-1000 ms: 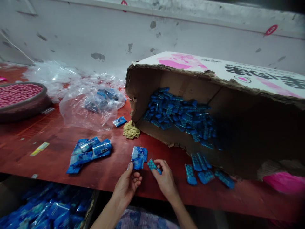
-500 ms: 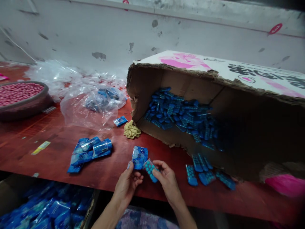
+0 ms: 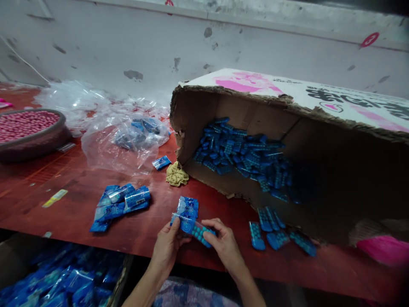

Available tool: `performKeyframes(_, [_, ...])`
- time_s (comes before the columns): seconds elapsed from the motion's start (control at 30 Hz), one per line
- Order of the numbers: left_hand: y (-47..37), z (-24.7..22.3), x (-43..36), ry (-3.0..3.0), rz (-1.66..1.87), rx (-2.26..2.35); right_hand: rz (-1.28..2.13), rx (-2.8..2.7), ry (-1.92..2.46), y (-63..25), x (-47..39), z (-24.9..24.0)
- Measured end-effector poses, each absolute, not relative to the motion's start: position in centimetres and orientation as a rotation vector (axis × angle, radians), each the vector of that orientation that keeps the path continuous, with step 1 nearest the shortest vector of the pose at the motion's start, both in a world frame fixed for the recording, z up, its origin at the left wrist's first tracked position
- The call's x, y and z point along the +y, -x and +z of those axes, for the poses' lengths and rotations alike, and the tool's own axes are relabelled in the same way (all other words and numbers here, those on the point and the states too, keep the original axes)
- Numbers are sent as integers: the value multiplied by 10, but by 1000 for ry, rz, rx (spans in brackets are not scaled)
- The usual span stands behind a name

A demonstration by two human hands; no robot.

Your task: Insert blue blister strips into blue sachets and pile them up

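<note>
Between thumb and fingers, my left hand [image 3: 168, 244] pinches a clear and blue wrapper [image 3: 185, 223] by its left end. From the right, my right hand [image 3: 223, 243] holds a small pack of teal balls [image 3: 201, 234], whose left end meets the wrapper, apparently at its opening. Just behind them another blue packet [image 3: 188, 206] lies on the red table. Left of my hands is a pile of blue packets [image 3: 119, 204]. Several ball packs [image 3: 256, 235] lie to the right, by the carton's edge.
A torn carton [image 3: 233, 187] on its side holds many blue packs at the right. A yellow cloth [image 3: 177, 174], a clear plastic bag [image 3: 102, 149] and a bowl of pink balls [image 3: 32, 143] stand further left. Below the table edge is a box of blue packets [image 3: 73, 281].
The ball pack has turned flatter and now meets the wrapper in my left hand. That wrapper now shows spread out in front of the packet on the table.
</note>
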State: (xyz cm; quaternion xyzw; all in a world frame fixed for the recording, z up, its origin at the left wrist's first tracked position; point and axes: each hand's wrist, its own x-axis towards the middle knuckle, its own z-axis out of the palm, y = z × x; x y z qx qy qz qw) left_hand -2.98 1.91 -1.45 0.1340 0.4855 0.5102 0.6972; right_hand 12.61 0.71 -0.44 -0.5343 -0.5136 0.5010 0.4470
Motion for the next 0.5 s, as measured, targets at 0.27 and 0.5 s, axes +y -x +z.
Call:
performKeyframes(0.27, [25, -24, 17, -421, 1139, 1155, 1315, -1090, 1404, -114, 6, -17])
performKeyframes(0.5, [30, -21, 19, -248, 1000, 1037, 1152, -1311, 1291, -102, -2, -10])
